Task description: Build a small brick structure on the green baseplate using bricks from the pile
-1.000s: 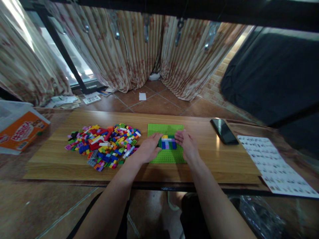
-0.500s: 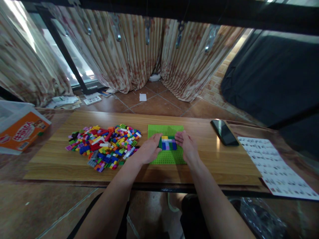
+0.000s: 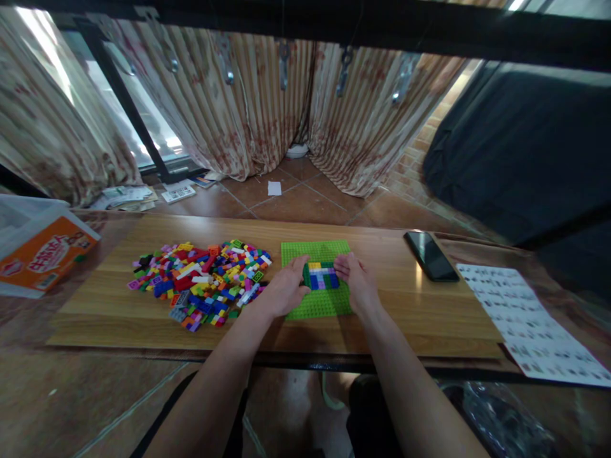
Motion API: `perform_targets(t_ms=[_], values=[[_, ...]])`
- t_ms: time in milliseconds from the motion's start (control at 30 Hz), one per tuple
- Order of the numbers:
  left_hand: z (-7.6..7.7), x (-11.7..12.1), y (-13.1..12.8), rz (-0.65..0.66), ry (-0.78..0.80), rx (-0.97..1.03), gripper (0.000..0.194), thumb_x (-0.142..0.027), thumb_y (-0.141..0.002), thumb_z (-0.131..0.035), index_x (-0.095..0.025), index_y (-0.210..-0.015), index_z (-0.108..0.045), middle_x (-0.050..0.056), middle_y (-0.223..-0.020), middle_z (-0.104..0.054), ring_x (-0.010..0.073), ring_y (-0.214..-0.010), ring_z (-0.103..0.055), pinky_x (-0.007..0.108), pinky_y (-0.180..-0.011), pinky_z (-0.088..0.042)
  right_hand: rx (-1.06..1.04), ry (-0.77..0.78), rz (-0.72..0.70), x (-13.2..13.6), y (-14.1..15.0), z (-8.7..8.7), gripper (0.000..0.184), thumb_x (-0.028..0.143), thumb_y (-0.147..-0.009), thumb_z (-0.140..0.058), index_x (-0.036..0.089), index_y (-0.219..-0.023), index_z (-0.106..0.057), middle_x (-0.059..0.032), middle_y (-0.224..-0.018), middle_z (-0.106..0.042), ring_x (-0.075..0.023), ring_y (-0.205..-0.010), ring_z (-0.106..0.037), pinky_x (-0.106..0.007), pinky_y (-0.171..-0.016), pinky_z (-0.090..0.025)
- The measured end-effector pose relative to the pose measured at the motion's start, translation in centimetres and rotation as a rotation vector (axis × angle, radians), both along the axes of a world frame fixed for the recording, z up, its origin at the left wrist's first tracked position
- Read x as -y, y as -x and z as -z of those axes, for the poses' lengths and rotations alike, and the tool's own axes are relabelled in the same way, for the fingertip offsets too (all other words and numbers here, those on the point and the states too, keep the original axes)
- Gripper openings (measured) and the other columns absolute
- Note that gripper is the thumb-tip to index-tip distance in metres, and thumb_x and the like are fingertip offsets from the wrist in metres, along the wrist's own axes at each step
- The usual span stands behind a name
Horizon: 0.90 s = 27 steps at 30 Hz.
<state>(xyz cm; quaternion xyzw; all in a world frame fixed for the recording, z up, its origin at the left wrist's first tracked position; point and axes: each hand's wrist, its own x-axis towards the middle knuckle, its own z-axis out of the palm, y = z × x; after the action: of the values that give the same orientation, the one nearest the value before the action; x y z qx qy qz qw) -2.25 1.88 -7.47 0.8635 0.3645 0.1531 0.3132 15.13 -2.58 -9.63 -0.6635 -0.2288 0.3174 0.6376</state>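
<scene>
L hand [image 3: 289, 287] grip pinching 1 green brick [image 3: 306, 276], L end of brick build [image 3: 324, 278] on lt-green baseplate [image 3: 319, 308]; R hand [image 3: 359, 283] grip uncurled nr R end.

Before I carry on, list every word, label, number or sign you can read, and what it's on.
"达人": last two large characters, as best I can read, on the orange label of the plastic box; other print too blurred.
Printed sheet: tiny print or pictures, too small to read.
Patterned white card on the floor: dark printed pattern, unreadable.
Phone: dark screen, no text visible.
Baseplate and loose bricks: no readable lettering.
</scene>
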Motion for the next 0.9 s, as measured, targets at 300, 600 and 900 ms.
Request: perform_targets(t_ms=[300,600,900], values=[[-0.2,0.1,0.0,-0.017,0.015,0.016,0.063,-0.009,-0.078,-0.065,-0.016,-0.134,-0.037,0.010,-0.112,-0.060,0.0253,-0.105,-0.063,0.041,-0.092,-0.051,0.965,-0.060,-0.330,0.9,1.6,-0.2,0.033,0.034,-0.095,-0.045,0.023,-0.107,-0.074,-0.0114,-0.115,-0.070,-0.0255,-0.112,-0.059,-0.045,-0.099,-0.046],[0.1,0.1,-0.1,-0.037,0.000,0.048,0.060,-0.008,-0.076,-0.065,-0.016,-0.131,-0.041,0.010,-0.111,-0.060,0.0233,-0.097,-0.064,0.041,-0.089,-0.053,1.054,0.095,-0.287,0.0,2.2,1.1,0.034,0.037,-0.097,-0.046,0.025,-0.113,-0.074,-0.0097,-0.124,-0.067,-0.0276,-0.123,-0.049,-0.047,-0.105,-0.035],[0.3,0.2,-0.1,-0.057,0.025,0.084,0.057,-0.006,-0.074,-0.065,-0.014,-0.126,-0.046,0.009,-0.110,-0.060,0.0189,-0.088,-0.062,0.039,-0.088,-0.052,1.116,0.219,-0.275,0.2,3.4,1.6,0.032,0.040,-0.098,-0.047,0.032,-0.115,-0.073,-0.0062,-0.132,-0.062,-0.0307,-0.125,-0.044,-0.048,-0.102,-0.032]])
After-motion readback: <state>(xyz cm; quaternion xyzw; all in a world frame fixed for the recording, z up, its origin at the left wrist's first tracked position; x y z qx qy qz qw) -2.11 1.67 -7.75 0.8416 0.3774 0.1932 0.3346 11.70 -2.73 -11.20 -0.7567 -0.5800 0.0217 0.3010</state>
